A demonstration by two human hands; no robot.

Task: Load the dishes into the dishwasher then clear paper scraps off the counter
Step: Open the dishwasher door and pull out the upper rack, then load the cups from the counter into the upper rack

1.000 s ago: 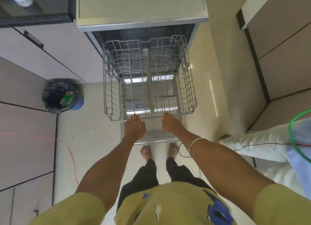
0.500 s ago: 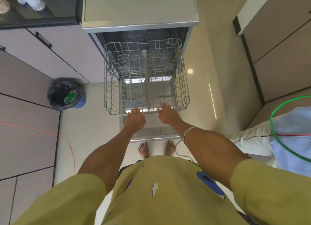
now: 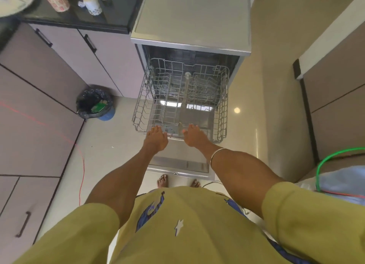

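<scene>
Risk of rack (image 3: 180, 97) jamming or tipping if flat-fingered left hand (image 3: 156, 138) and right hand (image 3: 192, 135), holding nothing, push unevenly.

Both hands are laid on the front rim of an empty wire rack (image 3: 181, 97) drawn out of an open dishwasher (image 3: 191, 26).

The left hand (image 3: 156, 139) and right hand (image 3: 194, 135) are seen with fingers extended; a lined bin (image 3: 95, 105) is set on the floor to the left.
</scene>
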